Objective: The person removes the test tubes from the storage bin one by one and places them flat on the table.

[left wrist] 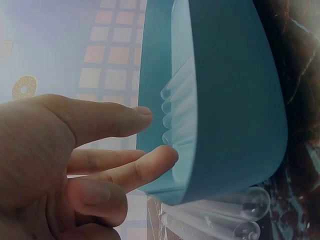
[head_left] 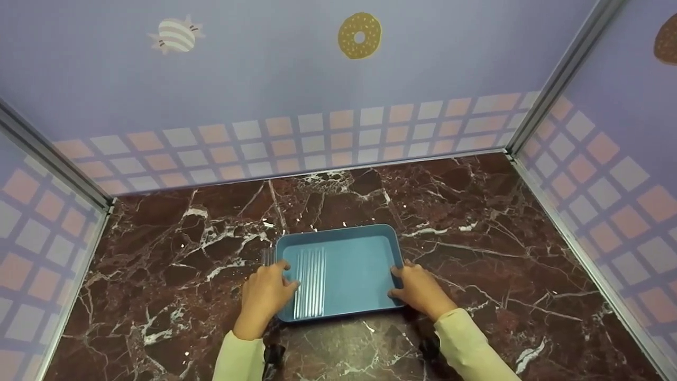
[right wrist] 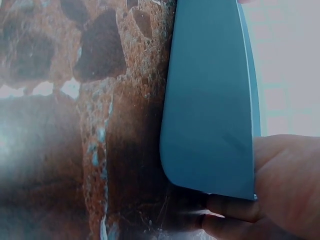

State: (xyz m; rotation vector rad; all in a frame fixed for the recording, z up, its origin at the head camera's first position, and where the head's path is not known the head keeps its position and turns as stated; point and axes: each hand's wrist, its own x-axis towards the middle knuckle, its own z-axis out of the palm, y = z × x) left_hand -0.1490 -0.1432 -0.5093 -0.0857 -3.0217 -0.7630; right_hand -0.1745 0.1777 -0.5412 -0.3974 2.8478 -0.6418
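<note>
A blue rectangular tray [head_left: 359, 275] stands on the marble-patterned surface. Inside it, along the left side, several clear test tubes [head_left: 312, 288] lie side by side; their rounded ends show in the left wrist view. My left hand [head_left: 264, 293] is at the tray's left edge, and the left wrist view shows its thumb and fingers apart with nothing held between them. At the right edge, my right hand [head_left: 423, 288] grips the tray wall, thumb on the inner side. More clear tubes [left wrist: 250, 202] lie outside the tray, against its left side.
Dark red marble-patterned surface [head_left: 185, 291] surrounds the tray. A lilac panel [head_left: 264, 69] with checks and sweets closes off the back, and similar panels stand at left and right. Dark objects [head_left: 429, 349] show beside the wrists.
</note>
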